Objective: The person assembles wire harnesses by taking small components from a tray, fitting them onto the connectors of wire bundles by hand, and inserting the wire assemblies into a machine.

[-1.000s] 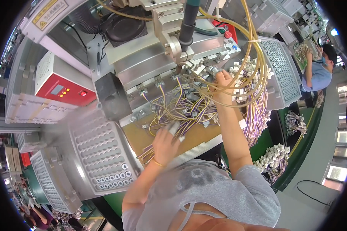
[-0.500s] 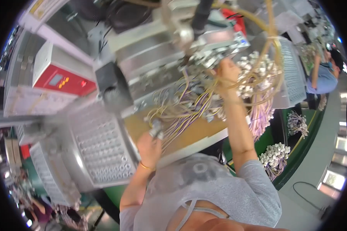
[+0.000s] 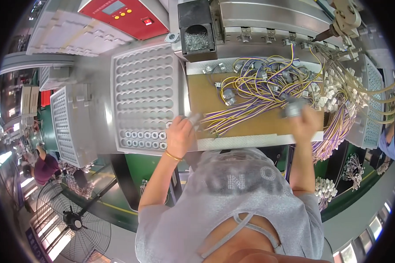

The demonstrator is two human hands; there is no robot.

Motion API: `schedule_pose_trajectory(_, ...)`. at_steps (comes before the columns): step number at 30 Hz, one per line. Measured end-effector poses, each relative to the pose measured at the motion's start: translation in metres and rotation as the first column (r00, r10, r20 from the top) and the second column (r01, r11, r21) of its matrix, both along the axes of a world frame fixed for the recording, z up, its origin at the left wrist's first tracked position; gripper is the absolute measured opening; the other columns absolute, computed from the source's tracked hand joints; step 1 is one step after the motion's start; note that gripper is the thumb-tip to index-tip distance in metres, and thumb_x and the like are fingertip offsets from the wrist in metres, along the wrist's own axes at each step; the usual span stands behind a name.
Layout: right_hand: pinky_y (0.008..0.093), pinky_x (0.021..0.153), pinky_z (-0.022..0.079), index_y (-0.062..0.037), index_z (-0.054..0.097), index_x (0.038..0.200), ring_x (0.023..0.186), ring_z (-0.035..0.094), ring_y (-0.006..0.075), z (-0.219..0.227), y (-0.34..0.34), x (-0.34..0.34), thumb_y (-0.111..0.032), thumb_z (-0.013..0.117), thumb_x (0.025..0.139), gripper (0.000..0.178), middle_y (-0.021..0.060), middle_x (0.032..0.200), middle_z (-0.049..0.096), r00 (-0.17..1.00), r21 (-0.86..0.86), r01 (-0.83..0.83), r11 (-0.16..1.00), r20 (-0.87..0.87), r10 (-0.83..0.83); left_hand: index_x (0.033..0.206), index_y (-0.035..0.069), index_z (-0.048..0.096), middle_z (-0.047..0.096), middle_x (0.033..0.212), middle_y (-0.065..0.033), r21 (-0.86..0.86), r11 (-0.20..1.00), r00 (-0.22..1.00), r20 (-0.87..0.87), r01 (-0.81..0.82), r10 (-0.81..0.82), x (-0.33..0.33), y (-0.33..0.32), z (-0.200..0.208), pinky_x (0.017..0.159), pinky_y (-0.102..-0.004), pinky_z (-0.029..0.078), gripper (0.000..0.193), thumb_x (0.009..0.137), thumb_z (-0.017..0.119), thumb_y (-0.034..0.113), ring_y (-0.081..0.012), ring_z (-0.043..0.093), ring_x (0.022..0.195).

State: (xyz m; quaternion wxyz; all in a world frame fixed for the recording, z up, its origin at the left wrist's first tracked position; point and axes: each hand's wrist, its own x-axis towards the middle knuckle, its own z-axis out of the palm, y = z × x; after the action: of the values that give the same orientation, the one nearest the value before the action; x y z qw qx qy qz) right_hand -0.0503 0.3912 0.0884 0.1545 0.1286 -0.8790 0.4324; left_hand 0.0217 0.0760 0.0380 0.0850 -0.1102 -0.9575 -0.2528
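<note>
My left hand (image 3: 180, 138) is closed at the left edge of the brown work board (image 3: 250, 128). Its fingers pinch the blurred grey-white connectors (image 3: 194, 118) at the ends of several yellow, purple and white wires (image 3: 241, 111). Over the board's right part, my right hand (image 3: 306, 125) grips a round grey metal part (image 3: 292, 108), which looks like a small motor and is smeared by motion. More such round motors (image 3: 229, 96) lie in the tangle of wires behind. Two wires run up from the tangle to small metal clamps (image 3: 289, 41) along the machine's front edge.
A pale tray (image 3: 145, 103) with rows of round pockets lies left; its near rows hold round metal parts. Behind stand a black box of shiny wire (image 3: 197, 39) and a red control box (image 3: 123, 15). A soldering-type tip (image 3: 324, 34) and wire bundles (image 3: 338, 127) are at right.
The view has swung right and down toward the board. My right hand has come back from the machine's clamps to the board, now with a round part in it. My left hand still pinches the wire ends.
</note>
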Motion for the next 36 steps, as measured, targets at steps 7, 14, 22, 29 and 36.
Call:
schedule_pose_trajectory(7, 0.0336, 0.056, 0.044, -0.0001, 0.057, 0.087, 0.063, 0.055, 0.0266, -0.006, -0.116, -0.002, -0.005, 0.057, 0.068, 0.020, 0.0110, 0.068, 0.054, 0.821, -0.101, -0.552, 0.828, 0.104, 0.561, 0.092, 0.003, 0.060, 0.056, 0.072, -0.0084, 0.251, 0.959, 0.984, 0.148, -0.130, 0.095, -0.001, 0.000, 0.022, 0.062, -0.0312, 0.045, 0.037, 0.057, 0.058, -0.008, -0.0249, 0.054, 0.068)
schedule_pose_trajectory(14, 0.0347, 0.051, 0.039, 0.0011, 0.045, 0.069, 0.057, 0.046, 0.0280, 0.016, -0.112, -0.009, -0.002, 0.057, 0.066, 0.014, 0.0108, 0.061, 0.041, 0.727, -0.101, -0.669, 0.736, 0.113, 0.677, 0.093, 0.002, 0.058, 0.055, 0.082, -0.0162, 0.206, 0.977, 0.962, -0.272, 0.058, 0.000, -0.012, 0.018, 0.064, 0.061, -0.0362, 0.044, 0.039, 0.055, 0.062, -0.005, -0.0312, 0.053, 0.071)
schedule_pose_trajectory(22, 0.0224, 0.040, 0.034, 0.0023, 0.055, 0.070, 0.046, 0.043, 0.0067, 0.046, -0.040, -0.006, 0.000, 0.060, 0.065, 0.008, 0.0044, 0.057, 0.051, 0.837, -0.305, -0.326, 0.895, 0.347, 0.423, 0.102, 0.003, 0.058, 0.050, 0.113, -0.0157, -0.286, 0.806, 0.846, -0.032, -0.518, 0.532, 0.049, -0.072, -0.034, 0.086, -0.0439, 0.032, 0.032, 0.072, 0.058, 0.014, -0.0350, 0.045, 0.098)
schedule_pose_trajectory(29, 0.0237, 0.037, 0.031, 0.0009, 0.048, 0.062, 0.042, 0.040, 0.0100, 0.033, -0.050, -0.011, -0.001, 0.062, 0.064, 0.015, 0.0046, 0.051, 0.042, 0.913, -0.257, -0.339, 0.905, 0.141, 0.382, 0.075, 0.006, 0.066, 0.050, 0.114, -0.0115, -0.288, 0.717, 0.750, -0.003, -0.634, 0.662, 0.040, -0.040, -0.040, 0.089, -0.0483, 0.026, 0.024, 0.063, 0.065, 0.027, -0.0320, 0.040, 0.106)
schedule_pose_trajectory(36, 0.0247, 0.038, 0.031, -0.0001, 0.047, 0.061, 0.042, 0.039, 0.0112, 0.044, -0.057, -0.014, -0.004, 0.064, 0.065, 0.018, 0.0049, 0.049, 0.041, 0.903, -0.330, -0.312, 0.891, 0.190, 0.386, 0.091, -0.001, 0.060, 0.059, 0.096, -0.0096, 0.565, 0.492, 0.743, 0.409, -0.662, 0.530, 0.006, -0.035, 0.019, 0.069, -0.0344, 0.049, 0.022, 0.074, 0.060, 0.013, -0.0207, 0.058, 0.080)
